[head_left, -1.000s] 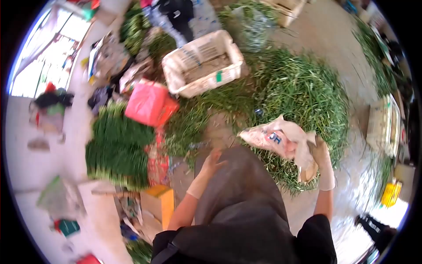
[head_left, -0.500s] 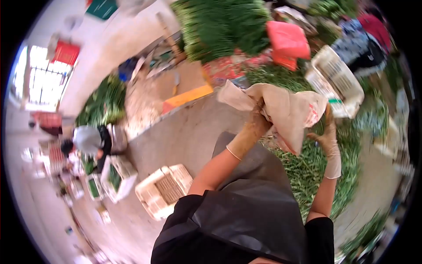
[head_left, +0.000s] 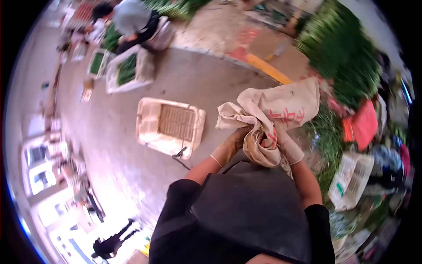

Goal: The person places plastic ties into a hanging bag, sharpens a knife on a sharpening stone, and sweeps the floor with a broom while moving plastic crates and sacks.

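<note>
Sack [head_left: 292, 101] was held above floor [head_left: 110, 145], in front of apron [head_left: 250, 202]. L hand [head_left: 234, 143] & R hand [head_left: 288, 147]: each grip pinched bunched folds. Est. handling: it seemed lt.-wt., soft, limp, low-slip, non-fragile. Gathered folds looked the best hold pt.

We are observing an off-white crate [head_left: 170, 126] standing on the floor [head_left: 103, 145], a white container [head_left: 141, 78] holding green stalks [head_left: 126, 70], and a bent-over person [head_left: 135, 21] just beside it.

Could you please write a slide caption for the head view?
Gloved left hand and right hand hold a bunched sack with red markings; a pale crate rests on the floor.
</note>
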The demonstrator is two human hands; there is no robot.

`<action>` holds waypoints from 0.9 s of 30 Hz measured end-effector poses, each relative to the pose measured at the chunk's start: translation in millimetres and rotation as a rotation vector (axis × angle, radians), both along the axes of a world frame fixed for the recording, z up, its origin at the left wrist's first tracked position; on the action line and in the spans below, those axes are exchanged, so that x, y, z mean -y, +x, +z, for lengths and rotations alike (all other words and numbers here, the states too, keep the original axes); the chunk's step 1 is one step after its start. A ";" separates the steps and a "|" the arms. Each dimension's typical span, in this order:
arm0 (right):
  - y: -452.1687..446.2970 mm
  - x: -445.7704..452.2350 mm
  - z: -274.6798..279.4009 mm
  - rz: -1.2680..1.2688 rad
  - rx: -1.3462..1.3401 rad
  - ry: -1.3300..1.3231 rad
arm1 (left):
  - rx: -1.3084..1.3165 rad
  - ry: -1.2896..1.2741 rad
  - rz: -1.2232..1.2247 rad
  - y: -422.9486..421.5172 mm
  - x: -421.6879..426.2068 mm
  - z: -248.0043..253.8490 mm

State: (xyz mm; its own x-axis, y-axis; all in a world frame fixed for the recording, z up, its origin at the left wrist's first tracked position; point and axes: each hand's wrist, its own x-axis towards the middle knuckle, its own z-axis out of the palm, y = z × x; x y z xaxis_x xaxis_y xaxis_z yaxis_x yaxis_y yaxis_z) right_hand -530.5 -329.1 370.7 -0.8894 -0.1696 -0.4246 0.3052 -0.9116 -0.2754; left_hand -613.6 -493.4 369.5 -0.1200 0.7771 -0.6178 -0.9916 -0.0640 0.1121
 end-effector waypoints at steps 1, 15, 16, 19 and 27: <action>-29.1 6.4 4.6 0.146 -0.039 0.052 | -0.001 -0.015 0.049 -22.7 7.5 20.4; -74.8 -118.6 -50.8 1.166 -0.218 1.874 | -0.791 -1.234 0.789 -134.6 290.3 91.7; -75.8 -133.4 -59.3 1.195 -0.205 1.811 | -0.767 -1.313 0.782 -133.9 304.2 81.2; -90.5 -186.7 -50.1 1.299 -0.173 1.822 | -0.687 -1.439 0.701 -156.2 315.6 12.9; -151.0 -306.5 -87.8 1.630 0.112 1.790 | -0.646 -1.419 0.528 -139.9 221.7 -126.1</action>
State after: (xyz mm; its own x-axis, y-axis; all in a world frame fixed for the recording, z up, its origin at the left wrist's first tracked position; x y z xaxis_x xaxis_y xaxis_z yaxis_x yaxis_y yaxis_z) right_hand -681.5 -22.6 283.0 -0.4525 0.0163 -0.8916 0.2888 0.9486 -0.1292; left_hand -753.5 -715.1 243.4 -0.6764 -0.5392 -0.5017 -0.6632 0.1497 0.7333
